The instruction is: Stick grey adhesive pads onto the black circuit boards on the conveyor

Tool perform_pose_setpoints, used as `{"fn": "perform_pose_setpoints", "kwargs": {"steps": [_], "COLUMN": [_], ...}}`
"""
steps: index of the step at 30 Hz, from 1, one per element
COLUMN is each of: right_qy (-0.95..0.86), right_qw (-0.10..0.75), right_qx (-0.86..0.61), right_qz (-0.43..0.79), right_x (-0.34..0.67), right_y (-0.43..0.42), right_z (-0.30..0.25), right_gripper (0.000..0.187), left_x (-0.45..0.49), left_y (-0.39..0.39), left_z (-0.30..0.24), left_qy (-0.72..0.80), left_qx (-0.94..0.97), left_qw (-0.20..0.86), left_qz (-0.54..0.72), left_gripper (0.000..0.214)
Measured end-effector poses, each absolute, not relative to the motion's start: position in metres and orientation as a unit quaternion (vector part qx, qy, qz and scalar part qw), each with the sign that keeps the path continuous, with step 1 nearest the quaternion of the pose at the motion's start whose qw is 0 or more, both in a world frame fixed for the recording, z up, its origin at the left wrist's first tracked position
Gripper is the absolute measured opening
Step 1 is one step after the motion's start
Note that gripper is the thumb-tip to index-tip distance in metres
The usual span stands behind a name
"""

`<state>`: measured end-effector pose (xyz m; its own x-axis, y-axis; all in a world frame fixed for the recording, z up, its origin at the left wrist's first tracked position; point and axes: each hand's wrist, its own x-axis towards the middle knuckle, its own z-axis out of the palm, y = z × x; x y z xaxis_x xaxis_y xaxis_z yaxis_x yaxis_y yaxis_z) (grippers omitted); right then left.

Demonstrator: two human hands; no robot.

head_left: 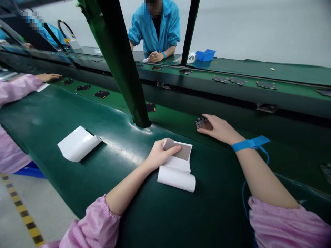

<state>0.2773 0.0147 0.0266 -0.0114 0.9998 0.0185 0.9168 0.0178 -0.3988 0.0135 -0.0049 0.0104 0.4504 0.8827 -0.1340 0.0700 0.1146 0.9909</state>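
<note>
In my left hand (163, 154) is a curled white backing sheet (178, 165) with a grey rectangular patch (184, 151) on its upper part; my thumb presses on the patch. The sheet's lower end rolls up over the green bench. Farther right, my right hand (219, 128) grips a small circuit board (204, 124) between thumb and fingers, above the sunken green strip behind the bench edge. A blue wrist strap (249, 143) with a cord circles my right wrist.
A green post (121, 65) rises ahead. Another curled white sheet (79, 144) lies left on the bench (116, 151). Dark boards (101, 94) line the strips. A neighbour's pink sleeve (20, 89) reaches in at left. Opposite, a person in blue (161, 27) works near a blue bin (205, 55).
</note>
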Motion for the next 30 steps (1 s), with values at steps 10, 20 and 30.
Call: {"fn": "perform_pose_setpoints", "kwargs": {"steps": [10,20,30], "right_qy": [-0.752,-0.750,-0.801], "right_qw": [0.295,0.294,0.159], "right_qx": [-0.499,-0.504,-0.533], "right_qz": [0.313,0.312,0.221], "right_x": [0.188,0.190,0.209], "right_y": [-0.009,-0.010,0.123], "right_z": [0.060,0.055,0.027], "right_gripper": [0.016,0.023,0.027], "left_x": [0.013,0.013,0.015], "left_y": [-0.005,-0.006,-0.005], "left_z": [0.009,0.009,0.007], "left_qy": [0.388,0.386,0.381], "left_qx": [0.587,0.584,0.562], "left_qw": [0.629,0.635,0.668], "left_qz": [0.331,0.326,0.305], "left_gripper": [0.033,0.033,0.031]}}
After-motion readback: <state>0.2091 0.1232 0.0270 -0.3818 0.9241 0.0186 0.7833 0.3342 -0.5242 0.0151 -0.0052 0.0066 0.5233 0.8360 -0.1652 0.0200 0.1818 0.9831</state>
